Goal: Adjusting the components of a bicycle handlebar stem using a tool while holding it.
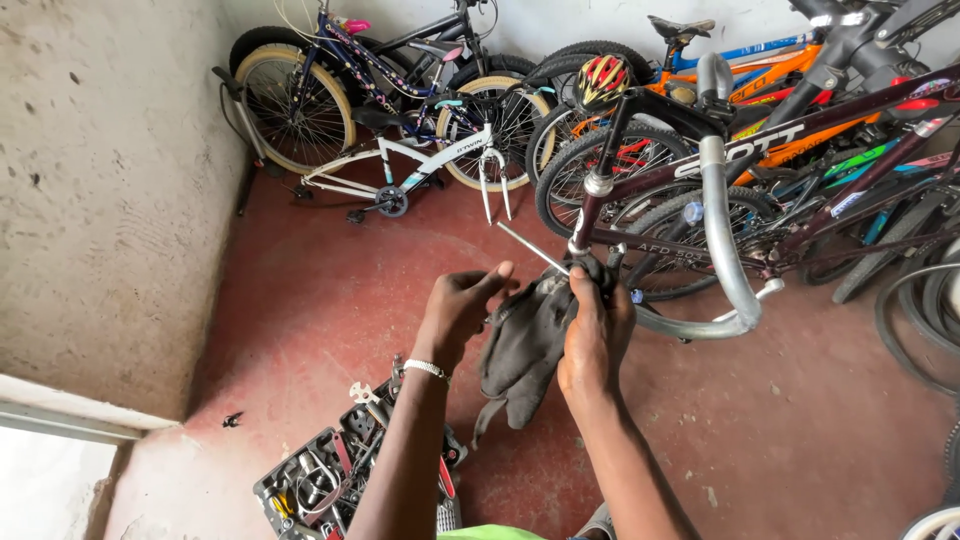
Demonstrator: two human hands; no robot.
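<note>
Both hands work one grey rag (525,345): right hand (597,335) clamps it round the bike's metal part, left hand (462,305) pinches its edge; firm, even rubbing seems best.

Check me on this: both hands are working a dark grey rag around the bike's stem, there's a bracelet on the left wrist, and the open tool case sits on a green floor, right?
Nearly. The floor is red, not green, as the head view shows. The rest holds: the left hand and right hand hold the dark grey rag at the stem, the bracelet is on the left wrist, and the open tool case lies on that floor.
</note>
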